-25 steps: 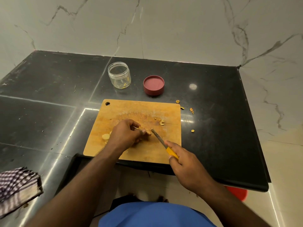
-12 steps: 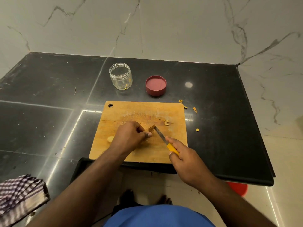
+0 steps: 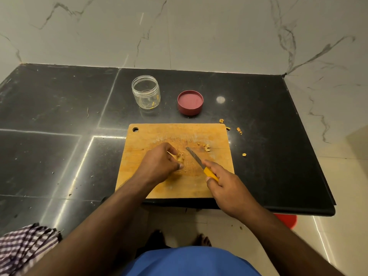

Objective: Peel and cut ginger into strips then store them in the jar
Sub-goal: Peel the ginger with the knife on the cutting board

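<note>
One jar, one lid, one cutting board, one knife, two hands, one checked cloth

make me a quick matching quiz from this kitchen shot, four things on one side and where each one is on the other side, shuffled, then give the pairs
Things
1. jar
2. lid
3. knife
4. ginger

Places
A. gripped by the yellow handle in the right hand
B. on the counter, upside down, right of the clear container
C. held down on the cutting board by the left hand
D. open on the counter beyond the board's far left corner, a few strips inside

Pairs: 1-D, 2-B, 3-A, 4-C
</note>
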### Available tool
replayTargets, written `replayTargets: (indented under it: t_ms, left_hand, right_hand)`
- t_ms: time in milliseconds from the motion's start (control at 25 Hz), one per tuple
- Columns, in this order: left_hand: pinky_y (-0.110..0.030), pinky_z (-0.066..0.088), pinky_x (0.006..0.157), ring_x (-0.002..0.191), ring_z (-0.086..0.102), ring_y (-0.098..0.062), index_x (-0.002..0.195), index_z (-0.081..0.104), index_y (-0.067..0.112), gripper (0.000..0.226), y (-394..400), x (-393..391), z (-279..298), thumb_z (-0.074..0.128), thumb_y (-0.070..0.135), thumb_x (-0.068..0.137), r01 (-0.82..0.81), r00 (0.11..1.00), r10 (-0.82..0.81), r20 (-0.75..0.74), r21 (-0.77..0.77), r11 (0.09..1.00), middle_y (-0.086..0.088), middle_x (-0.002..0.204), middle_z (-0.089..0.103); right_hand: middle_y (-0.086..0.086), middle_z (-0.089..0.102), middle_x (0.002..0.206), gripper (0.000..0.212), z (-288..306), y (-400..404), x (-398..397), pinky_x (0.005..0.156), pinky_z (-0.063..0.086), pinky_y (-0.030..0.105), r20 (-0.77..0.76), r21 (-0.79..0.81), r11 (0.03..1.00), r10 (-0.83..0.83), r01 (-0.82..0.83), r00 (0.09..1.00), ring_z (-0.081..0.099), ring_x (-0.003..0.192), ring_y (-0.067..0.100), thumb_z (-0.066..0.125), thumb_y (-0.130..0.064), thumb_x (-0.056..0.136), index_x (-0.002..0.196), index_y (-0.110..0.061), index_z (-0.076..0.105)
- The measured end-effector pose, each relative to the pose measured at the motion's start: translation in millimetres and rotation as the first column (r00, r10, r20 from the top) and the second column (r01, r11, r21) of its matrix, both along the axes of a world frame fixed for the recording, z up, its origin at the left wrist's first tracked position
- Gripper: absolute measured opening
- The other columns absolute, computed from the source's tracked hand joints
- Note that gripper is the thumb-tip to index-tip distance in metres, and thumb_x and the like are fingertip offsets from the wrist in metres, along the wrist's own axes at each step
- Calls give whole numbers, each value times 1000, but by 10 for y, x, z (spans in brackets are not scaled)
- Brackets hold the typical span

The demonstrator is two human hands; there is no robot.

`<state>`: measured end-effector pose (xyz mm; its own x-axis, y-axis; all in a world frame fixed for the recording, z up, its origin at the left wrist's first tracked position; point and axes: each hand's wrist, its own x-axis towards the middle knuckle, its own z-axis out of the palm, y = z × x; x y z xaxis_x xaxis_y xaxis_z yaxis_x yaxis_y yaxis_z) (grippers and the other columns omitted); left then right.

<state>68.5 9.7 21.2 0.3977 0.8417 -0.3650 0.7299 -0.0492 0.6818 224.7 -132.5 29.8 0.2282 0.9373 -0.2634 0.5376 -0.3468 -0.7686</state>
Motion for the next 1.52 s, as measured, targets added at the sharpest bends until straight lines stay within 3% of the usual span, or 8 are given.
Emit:
replayTargets:
  t_ms: [240, 360, 560, 680, 760, 1120, 1400, 1520]
  left_hand:
    - [-39, 58, 78, 85, 66, -15, 138, 51, 24, 67, 70, 26, -70, 84, 22, 79, 14, 999, -14, 34, -9, 1000, 4, 94, 65]
    - [-42, 58, 82, 85, 67, -14, 141, 50, 21, 68, 78, 0, -127, 83, 22, 81, 4, 998, -3, 61, -17, 1000, 5, 91, 68]
    - [-35, 56, 77, 84, 66, -10, 135, 55, 21, 59, 71, -7, -151, 81, 25, 83, 11, 998, -12, 59, 13, 1000, 6, 88, 70]
    - [-30, 52, 70, 83, 65, -9, 138, 53, 23, 62, 70, 2, -158, 81, 27, 82, 24, 999, -25, 45, 33, 999, 7, 88, 69]
    - [-26, 48, 65, 83, 63, -8, 140, 52, 26, 64, 69, 8, -151, 80, 27, 83, 45, 998, -47, 30, 57, 997, 8, 88, 68]
    - [-26, 46, 63, 81, 63, -7, 137, 56, 25, 60, 86, 16, -172, 80, 28, 82, 54, 998, -54, 12, 68, 996, 9, 87, 68]
    - [-27, 50, 65, 81, 64, -8, 136, 57, 24, 58, 98, 8, -188, 79, 25, 82, 61, 998, -63, 17, 71, 996, 8, 86, 69]
    - [-24, 46, 62, 78, 64, -5, 135, 58, 24, 57, 93, 9, -191, 80, 25, 83, 52, 998, -54, 27, 72, 996, 9, 83, 70]
  right_hand:
    - [-14, 52, 127, 48, 30, -87, -152, 62, 47, 14, -39, -18, 998, -60, 59, 997, 57, 77, -5, 44, -23, 101, 146, -39, 35]
    - [-8, 57, 116, 49, 2, -145, -171, 53, 40, 13, -58, -29, 995, -99, 97, 993, 54, 64, -7, 44, -20, 101, 146, -36, 37]
    - [-6, 52, 137, 50, -29, -164, -243, 62, 42, 10, -25, -25, 995, -97, 96, 995, 55, 77, -7, 43, -20, 101, 147, -36, 34]
    - [-8, 42, 147, 52, -5, -111, -315, 91, 43, 14, 52, -9, 999, -46, 47, 998, 50, 116, 0, 40, -18, 101, 149, -33, 31]
    - [-6, 40, 150, 53, 3, -55, -360, 101, 39, 21, 94, -15, 1000, -11, 13, 996, 45, 126, 7, 38, -18, 101, 151, -31, 27]
    - [-2, 37, 150, 54, -21, 97, -433, 109, 35, 24, 175, -39, 998, 57, -51, 983, 39, 132, 10, 36, -20, 102, 154, -24, 22]
    - [2, 46, 136, 58, 14, 187, -524, 88, 43, 24, 277, -53, 995, 99, -88, 956, 50, 109, 13, 38, -17, 99, 153, -25, 18]
    - [2, 46, 135, 58, -9, 169, -535, 90, 44, 26, 259, -56, 995, 93, -81, 962, 51, 110, 14, 38, -16, 98, 153, -26, 19]
